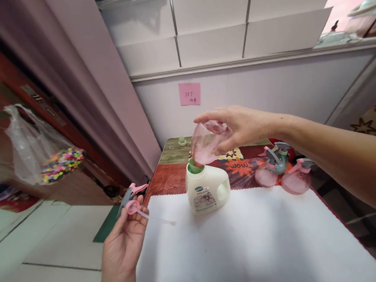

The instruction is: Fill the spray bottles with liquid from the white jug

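My right hand (236,126) grips a clear pink spray bottle body (204,145), tipped neck-down over the green mouth of a white detergent jug (207,191). The jug stands upright at the far edge of a white cloth (250,245). My left hand (126,238) is at the table's left edge and pinches a pink and grey trigger spray head (132,197) with its thin clear dip tube (157,219) sticking out to the right over the cloth.
Two more pink spray bottles with trigger heads (281,170) stand at the right on the patterned tablecloth. A small green cap (182,141) lies at the table's far edge. A plastic bag of coloured beads (45,160) hangs at the left. White boxes (213,20) are stacked on the ledge behind.
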Motion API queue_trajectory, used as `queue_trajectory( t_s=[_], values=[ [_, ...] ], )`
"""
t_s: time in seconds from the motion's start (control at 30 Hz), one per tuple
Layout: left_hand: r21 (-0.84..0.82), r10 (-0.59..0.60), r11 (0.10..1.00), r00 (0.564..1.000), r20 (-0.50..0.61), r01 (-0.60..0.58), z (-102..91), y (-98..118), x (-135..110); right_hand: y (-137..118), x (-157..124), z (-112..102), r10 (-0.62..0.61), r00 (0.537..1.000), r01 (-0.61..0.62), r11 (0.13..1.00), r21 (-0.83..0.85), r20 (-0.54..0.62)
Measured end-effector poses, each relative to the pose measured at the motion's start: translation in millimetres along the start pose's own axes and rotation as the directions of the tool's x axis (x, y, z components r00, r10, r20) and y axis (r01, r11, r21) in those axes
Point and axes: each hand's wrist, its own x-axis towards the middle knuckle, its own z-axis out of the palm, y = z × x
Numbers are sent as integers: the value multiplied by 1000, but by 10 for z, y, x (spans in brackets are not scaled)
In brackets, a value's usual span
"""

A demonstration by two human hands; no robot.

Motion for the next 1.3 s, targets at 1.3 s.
queue_trajectory(
  t_s=[1.3],
  values=[
    [217,218,927,910,352,-306,1353,-529,-189,189,-1579,1985,659,752,70,-93,993,8]
  ],
)
